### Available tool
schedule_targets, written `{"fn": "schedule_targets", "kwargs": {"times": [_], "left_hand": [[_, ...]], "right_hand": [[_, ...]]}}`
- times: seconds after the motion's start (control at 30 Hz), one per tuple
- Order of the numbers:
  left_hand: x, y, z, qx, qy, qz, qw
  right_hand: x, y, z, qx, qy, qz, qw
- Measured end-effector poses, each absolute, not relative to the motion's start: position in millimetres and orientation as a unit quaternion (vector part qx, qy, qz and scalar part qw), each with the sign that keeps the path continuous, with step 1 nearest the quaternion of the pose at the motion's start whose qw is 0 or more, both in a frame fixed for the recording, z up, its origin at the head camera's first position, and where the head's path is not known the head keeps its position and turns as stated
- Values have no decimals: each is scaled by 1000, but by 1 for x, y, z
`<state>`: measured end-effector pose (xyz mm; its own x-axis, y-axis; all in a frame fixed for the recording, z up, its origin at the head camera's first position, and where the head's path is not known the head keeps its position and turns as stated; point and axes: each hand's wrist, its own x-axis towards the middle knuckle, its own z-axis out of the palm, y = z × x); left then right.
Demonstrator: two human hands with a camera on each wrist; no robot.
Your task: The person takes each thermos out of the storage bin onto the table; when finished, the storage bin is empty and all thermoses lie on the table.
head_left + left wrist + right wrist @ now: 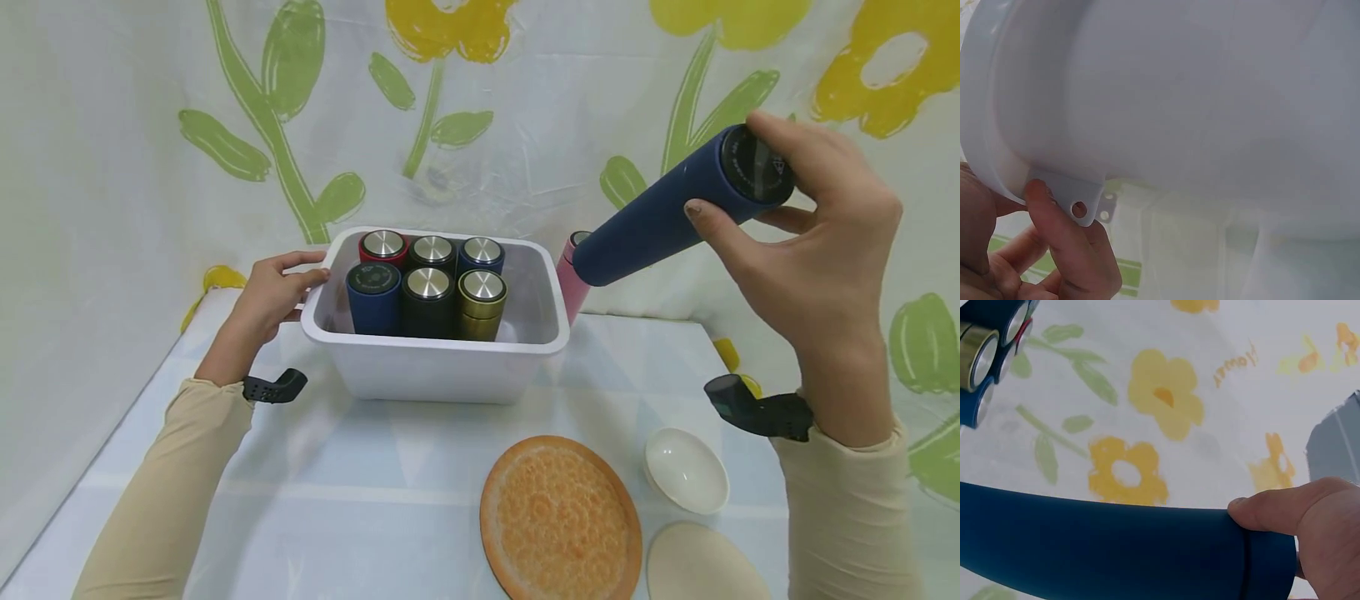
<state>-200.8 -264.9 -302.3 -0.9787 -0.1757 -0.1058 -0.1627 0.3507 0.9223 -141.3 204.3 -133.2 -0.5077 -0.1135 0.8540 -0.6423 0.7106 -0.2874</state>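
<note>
A white plastic bin (435, 375) stands toward the back of the table with several thermos bottles upright inside. Among them are a gold bottle (482, 312) and a blue one with a black lid (373, 304). At the bin's left end my left hand (270, 292) grips the rim; the left wrist view shows its fingers (1063, 231) at a tab with a hole. Up at the right, my right hand (825, 208) holds a dark blue thermos bottle (660, 208) by its lid end, tilted, its base toward the bin. A pink bottle (572, 287) stands partly hidden behind that base.
In front of the bin lies a round, bread-patterned mat (561, 517). To its right are a white bowl (686, 471) and a pale oval plate (705, 567). Behind the table hangs a flower-patterned curtain (540, 125).
</note>
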Motion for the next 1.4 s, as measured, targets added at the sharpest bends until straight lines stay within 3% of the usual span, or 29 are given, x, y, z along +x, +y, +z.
{"fn": "schedule_targets", "kwargs": {"times": [0.4,0.73,1.13,1.4], "left_hand": [[-199,-265,-301,108,-820,-562,5],[-200,-265,-301,113,-818,-564,7],[-199,-265,-301,111,-812,-572,6],[-201,-265,-304,108,-811,-574,7]], "right_hand": [[-154,228,-142,180,-831,293,437],[-186,249,-159,166,-854,259,420],[-239,257,-193,112,-909,271,296],[-260,256,-221,95,-915,285,271]]}}
